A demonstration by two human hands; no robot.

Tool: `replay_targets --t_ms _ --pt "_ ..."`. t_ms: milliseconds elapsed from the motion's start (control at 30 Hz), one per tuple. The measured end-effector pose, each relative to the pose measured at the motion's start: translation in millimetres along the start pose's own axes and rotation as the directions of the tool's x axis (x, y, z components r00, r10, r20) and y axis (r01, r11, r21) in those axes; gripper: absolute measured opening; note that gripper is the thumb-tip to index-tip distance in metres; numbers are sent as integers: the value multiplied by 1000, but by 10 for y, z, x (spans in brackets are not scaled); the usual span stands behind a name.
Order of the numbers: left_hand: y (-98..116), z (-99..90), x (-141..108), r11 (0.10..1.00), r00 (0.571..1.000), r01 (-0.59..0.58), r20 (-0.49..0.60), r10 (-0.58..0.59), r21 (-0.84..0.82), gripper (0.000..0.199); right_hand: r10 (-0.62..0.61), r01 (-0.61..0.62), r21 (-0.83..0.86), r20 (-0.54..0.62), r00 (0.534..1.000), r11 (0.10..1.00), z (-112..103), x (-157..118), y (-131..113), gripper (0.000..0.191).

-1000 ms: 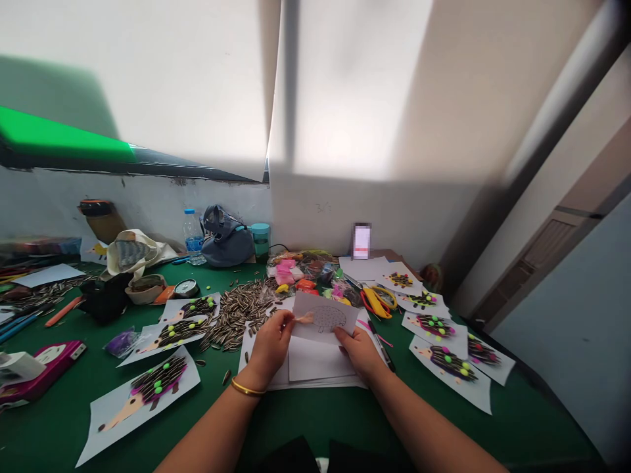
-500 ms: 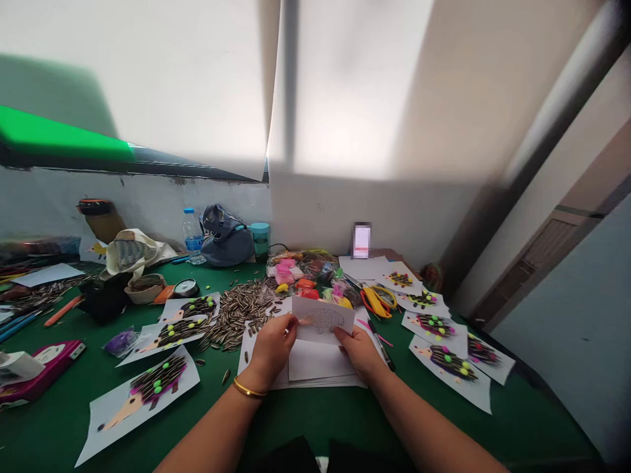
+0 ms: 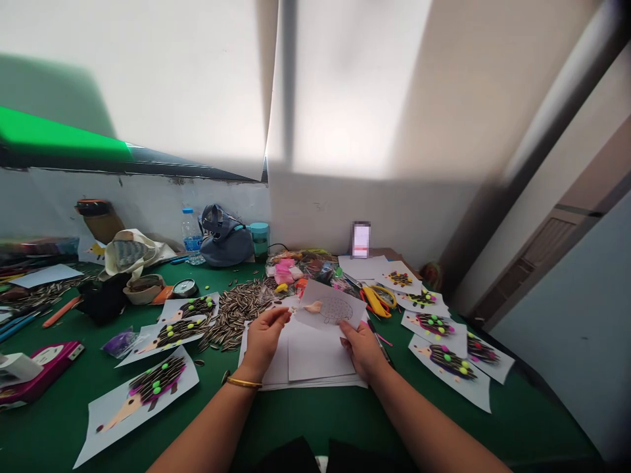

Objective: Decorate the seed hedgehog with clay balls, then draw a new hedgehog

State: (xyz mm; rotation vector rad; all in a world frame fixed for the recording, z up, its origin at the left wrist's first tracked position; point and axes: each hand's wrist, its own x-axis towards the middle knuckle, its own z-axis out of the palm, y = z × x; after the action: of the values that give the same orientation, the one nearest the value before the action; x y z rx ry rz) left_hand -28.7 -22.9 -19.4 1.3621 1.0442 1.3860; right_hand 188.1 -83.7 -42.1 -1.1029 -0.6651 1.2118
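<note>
A white card [image 3: 331, 306] bears a dotted hedgehog outline with a peach-coloured face stuck at its left. My right hand [image 3: 362, 348] pinches the card's lower right edge and holds it raised over blank white sheets [image 3: 320, 355]. Left of the card, apart from it, is my left hand [image 3: 267, 338], its fingers curled together; whatever they may hold is too small to make out. Striped sunflower seeds [image 3: 241, 312] lie in a heap beyond my left wrist, some of them at the edge of the sheets.
Finished hedgehog cards lie at left [image 3: 140, 401] and right [image 3: 451, 368]. Yellow scissors [image 3: 377, 302], bagged coloured clay [image 3: 286, 270] and a propped phone [image 3: 361, 240] stand behind. Farther left are a bottle [image 3: 192, 238], a blue bag [image 3: 227, 243] and a magenta case [image 3: 46, 371].
My left hand has let go of the card and moved left. The card has tilted and shifted slightly right and up in my right hand, showing the peach face.
</note>
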Motion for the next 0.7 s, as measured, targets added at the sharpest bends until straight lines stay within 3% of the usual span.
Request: replay_targets --t_ms 167,300,500,700 --pt "-98 -1 -24 945 985 -84 169 31 317 27 15 -12 85 -29 999 996 10 -14 -48 42" --pt "-123 35 -66 873 956 -183 289 51 453 14 28 -26 84 -24 999 996 7 -20 -51 39" --pt "-4 38 -105 807 911 -227 411 -21 545 28 25 -24 62 -20 999 998 22 -33 -61 36" --pt "6 23 -92 799 916 -296 393 83 523 30 -7 7 17 15 1000 1000 2 -24 -28 39"
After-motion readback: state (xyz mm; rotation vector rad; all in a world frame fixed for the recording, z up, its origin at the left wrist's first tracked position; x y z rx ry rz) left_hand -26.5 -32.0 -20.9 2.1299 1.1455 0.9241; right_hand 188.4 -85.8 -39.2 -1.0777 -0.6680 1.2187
